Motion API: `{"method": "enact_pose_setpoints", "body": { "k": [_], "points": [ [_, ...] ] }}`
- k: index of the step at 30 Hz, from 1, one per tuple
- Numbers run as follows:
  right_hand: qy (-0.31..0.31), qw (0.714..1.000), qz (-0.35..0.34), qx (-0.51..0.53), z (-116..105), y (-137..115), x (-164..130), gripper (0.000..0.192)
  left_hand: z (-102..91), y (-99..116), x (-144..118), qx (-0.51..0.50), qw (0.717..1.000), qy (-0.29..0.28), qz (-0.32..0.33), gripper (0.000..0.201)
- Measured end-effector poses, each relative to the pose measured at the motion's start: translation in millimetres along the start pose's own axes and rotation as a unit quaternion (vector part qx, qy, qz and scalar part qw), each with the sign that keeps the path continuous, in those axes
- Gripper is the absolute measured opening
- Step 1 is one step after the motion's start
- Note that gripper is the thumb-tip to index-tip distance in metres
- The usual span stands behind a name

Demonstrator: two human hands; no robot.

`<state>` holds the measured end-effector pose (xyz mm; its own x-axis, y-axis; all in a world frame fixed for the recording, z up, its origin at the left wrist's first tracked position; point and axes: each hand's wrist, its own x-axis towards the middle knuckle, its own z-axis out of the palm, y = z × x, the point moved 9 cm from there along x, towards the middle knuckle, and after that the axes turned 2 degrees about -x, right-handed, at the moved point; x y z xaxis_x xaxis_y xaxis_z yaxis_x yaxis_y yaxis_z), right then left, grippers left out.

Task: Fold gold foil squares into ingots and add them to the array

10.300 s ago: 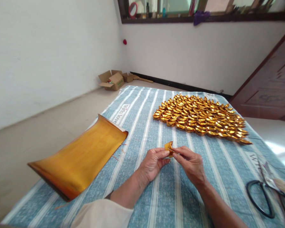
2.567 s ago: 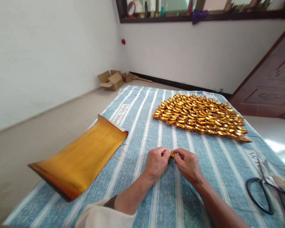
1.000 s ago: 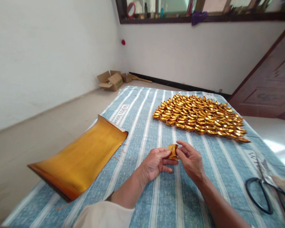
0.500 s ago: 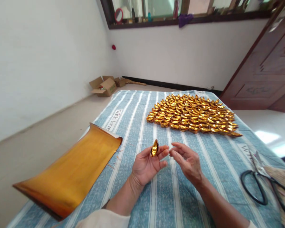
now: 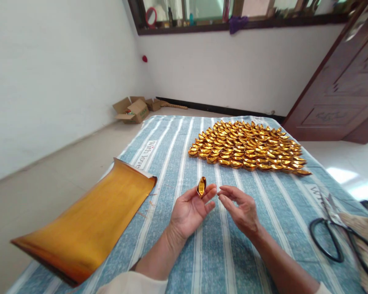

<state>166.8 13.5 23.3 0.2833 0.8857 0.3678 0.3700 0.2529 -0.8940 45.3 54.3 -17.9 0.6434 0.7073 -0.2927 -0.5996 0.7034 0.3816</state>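
Observation:
Between the thumb and fingers of my left hand (image 5: 190, 212) is a small folded gold foil paper ingot (image 5: 201, 187), its long side upright. Just right of it, my right hand (image 5: 239, 207) hovers with fingers partly bent and apart, and I see nothing in it. The fingertips of the two hands are close together. Beyond them, rows of similar gold paper ingots (image 5: 245, 147) stand packed on the far right of the cloth. To my left lies a stack of gold foil sheets (image 5: 88, 216) with curled edges.
A blue and white striped cloth (image 5: 171, 163) covers the table. Black-handled scissors (image 5: 328, 241) lie at the right, beside a tan woven item (image 5: 358, 228). Open cardboard boxes (image 5: 135, 110) sit on the floor past the far left corner. A wooden door (image 5: 337, 90) stands at the right.
The ingot in my left hand has turned slightly and shows more of its face. My right hand has shifted very little. The whole view has moved slightly.

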Motion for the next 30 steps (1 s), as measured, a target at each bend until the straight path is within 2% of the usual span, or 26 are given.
{"method": "enact_pose_setpoints", "body": {
  "k": [4, 8, 11, 14, 20, 30],
  "points": [
    [0.007, 0.999, -0.047, -0.025, 0, -11, -1, 0.015, -7.7, 4, 3, 0.043, 0.997, 0.036, 0.056, 0.021],
    [-0.006, 0.994, -0.095, -0.049, 4, -21, -4, 0.016, -5.0, 6, 3, 0.090, 0.991, 0.020, 0.099, 0.016],
    [-0.004, 0.993, -0.102, -0.061, 6, -20, -5, 0.018, -3.2, 7, 2, 0.117, 0.986, 0.029, 0.117, 0.013],
    [0.002, 0.993, -0.096, -0.064, 6, -18, -6, 0.020, -2.4, 5, 1, 0.131, 0.982, 0.042, 0.125, 0.015],
    [0.013, 0.997, -0.059, -0.042, 4, -8, -5, 0.019, -2.5, -5, 2, 0.149, 0.983, 0.032, 0.099, 0.019],
    [-0.004, 1.000, 0.011, 0.024, 8, 5, -2, 0.015, -12.0, -6, 1, 0.140, 0.984, 0.073, 0.076, 0.018]
  ]
}}
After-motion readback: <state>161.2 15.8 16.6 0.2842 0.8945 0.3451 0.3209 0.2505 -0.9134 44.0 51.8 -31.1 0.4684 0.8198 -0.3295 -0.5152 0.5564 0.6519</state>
